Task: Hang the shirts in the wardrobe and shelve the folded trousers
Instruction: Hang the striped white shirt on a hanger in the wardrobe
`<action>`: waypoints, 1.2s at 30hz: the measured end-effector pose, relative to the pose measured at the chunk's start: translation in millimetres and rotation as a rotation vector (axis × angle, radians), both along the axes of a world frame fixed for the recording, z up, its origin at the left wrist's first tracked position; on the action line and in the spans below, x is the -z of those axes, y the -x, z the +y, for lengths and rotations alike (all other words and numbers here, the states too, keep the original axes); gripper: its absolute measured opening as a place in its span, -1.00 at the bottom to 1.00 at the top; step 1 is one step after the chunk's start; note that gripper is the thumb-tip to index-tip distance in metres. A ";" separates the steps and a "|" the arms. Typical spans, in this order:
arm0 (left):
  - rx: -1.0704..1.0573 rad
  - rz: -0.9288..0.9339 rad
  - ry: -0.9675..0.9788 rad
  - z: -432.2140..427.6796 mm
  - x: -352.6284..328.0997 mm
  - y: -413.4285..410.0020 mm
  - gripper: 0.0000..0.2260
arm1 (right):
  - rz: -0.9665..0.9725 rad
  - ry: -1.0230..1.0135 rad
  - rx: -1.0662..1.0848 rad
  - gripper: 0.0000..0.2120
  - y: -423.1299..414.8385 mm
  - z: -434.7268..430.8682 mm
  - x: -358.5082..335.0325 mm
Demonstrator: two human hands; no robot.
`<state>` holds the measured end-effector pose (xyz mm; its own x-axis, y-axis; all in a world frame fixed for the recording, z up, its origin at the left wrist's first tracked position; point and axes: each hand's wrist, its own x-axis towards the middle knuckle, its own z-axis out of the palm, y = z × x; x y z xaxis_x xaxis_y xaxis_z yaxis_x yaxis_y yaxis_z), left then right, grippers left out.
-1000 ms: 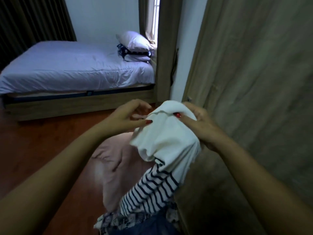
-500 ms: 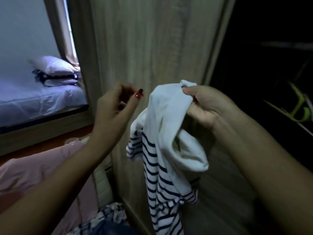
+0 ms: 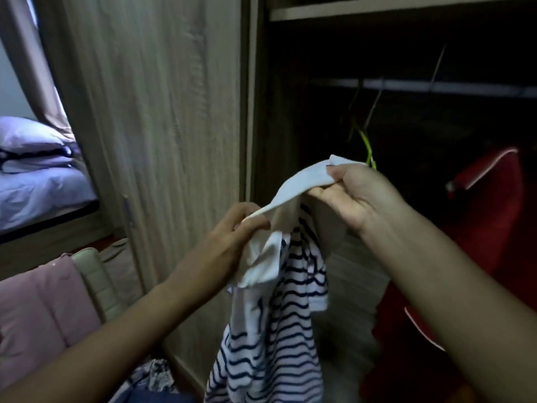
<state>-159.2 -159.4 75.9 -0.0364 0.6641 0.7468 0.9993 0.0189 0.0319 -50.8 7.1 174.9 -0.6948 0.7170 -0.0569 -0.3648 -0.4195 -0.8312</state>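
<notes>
The shirt (image 3: 270, 338) is white with thin navy stripes, plain white at its top edge. The wardrobe door (image 3: 162, 141) is pale grey-brown wood grain. Far inside, a hanger (image 3: 366, 146) is green. At right, a cloth (image 3: 494, 213) is red with white piping. At left, the bed (image 3: 37, 193) is lilac, the quilt (image 3: 37, 312) pink and the pad (image 3: 93, 280) sage.

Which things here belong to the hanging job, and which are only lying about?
For the job: striped shirt, gripped by left hand and right hand; green hanger; wardrobe rail.
Lying about: pillow; bed; pink quilt.
</notes>
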 end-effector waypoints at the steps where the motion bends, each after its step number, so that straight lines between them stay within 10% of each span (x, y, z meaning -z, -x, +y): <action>1: -0.022 -0.003 0.035 1.2 -2.6 0.8 -0.73 | 0.047 0.017 0.041 -0.69 -4.0 1.0 1.2; 10: -0.026 -0.098 0.083 39.4 -43.6 19.9 -0.52 | -0.288 -0.365 0.057 -0.84 -15.8 26.3 42.7; 17: 0.031 -0.088 0.158 62.8 -61.4 24.2 -0.50 | -0.368 -1.210 0.417 -0.91 -1.1 40.1 51.3; 27: 0.092 -0.223 0.219 71.5 -76.8 51.2 -0.51 | -0.361 -1.230 0.115 -0.83 14.1 32.2 85.7; 36: 0.135 -0.211 0.257 83.0 -73.8 72.3 -0.52 | -0.559 -1.561 0.280 -0.93 -11.5 53.0 65.7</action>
